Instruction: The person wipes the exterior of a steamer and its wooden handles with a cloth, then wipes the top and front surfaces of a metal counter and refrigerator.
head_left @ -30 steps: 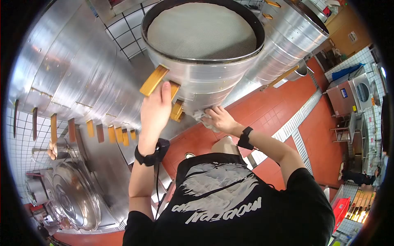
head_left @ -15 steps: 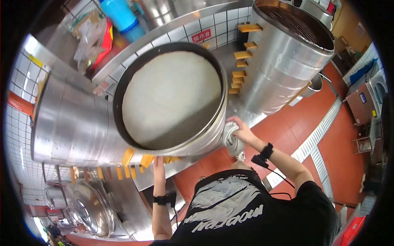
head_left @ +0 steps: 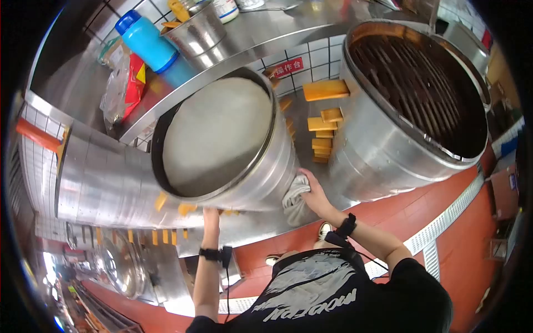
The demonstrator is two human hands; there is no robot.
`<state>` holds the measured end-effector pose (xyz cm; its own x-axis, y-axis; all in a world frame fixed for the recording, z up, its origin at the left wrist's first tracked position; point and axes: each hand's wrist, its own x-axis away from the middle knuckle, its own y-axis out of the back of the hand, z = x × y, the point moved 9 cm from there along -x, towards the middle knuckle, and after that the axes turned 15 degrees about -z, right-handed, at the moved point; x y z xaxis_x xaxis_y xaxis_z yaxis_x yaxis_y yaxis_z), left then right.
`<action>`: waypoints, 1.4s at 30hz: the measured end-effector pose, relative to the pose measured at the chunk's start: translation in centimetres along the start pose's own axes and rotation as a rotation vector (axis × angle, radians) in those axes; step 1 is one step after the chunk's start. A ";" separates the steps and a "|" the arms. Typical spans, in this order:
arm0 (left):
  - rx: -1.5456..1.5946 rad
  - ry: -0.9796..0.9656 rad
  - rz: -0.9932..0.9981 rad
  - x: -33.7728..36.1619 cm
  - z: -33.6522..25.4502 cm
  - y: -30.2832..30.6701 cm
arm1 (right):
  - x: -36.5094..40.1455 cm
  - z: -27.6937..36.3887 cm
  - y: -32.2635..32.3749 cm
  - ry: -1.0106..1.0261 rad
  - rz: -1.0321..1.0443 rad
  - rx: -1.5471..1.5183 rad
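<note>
A stack of round metal steamer baskets (head_left: 277, 150) stands before me, its top layer lined with a pale cloth or mesh (head_left: 219, 130). My right hand (head_left: 315, 195) is closed on a crumpled grey cloth (head_left: 297, 200), held against the lower right side of this stack. At the near side, my left hand (head_left: 211, 222) reaches up to the stack beside its wooden handles (head_left: 187, 209). The left fingertips are hidden by the metal wall, so their grip does not show.
Another steamer stack (head_left: 388, 144) with a slatted top and wooden handles (head_left: 326, 89) stands at right; more metal drums (head_left: 105, 177) are at left. On the steel shelf (head_left: 266, 41) behind are a blue bottle (head_left: 147, 41) and a metal container (head_left: 197, 36). The floor (head_left: 288, 241) is red tile.
The view has shifted, bringing more of the back shelf and the right stack into sight. Both hands stay at the middle stack; the cloth hangs looser from my right hand.
</note>
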<state>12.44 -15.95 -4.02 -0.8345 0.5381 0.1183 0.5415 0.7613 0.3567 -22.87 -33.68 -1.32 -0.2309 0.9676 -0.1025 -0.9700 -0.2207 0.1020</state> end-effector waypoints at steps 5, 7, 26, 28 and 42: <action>-0.088 -0.136 0.069 -5.4 -7.8 -8.1 | -3.2 0.4 1.0 0.090 0.128 0.167; -0.006 -0.145 0.098 -6.9 -11.0 -11.1 | -2.7 0.7 2.1 -0.029 0.258 0.159; -0.055 -0.444 0.155 -12.5 -18.6 -29.3 | 5.9 -6.8 14.2 -0.182 0.226 0.419; -0.193 -0.575 0.083 -6.9 -19.1 -23.8 | 5.5 -5.5 10.5 -0.083 0.314 0.446; -0.007 0.077 -0.669 4.9 12.1 26.1 | -0.6 -3.4 -17.3 -0.341 0.442 -0.150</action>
<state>23.70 10.89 -5.36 -0.9950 -0.0764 -0.0641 -0.0952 0.9193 0.3818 -6.22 -30.90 -6.43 -0.6034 0.7588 0.2452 -0.7927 -0.6042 -0.0810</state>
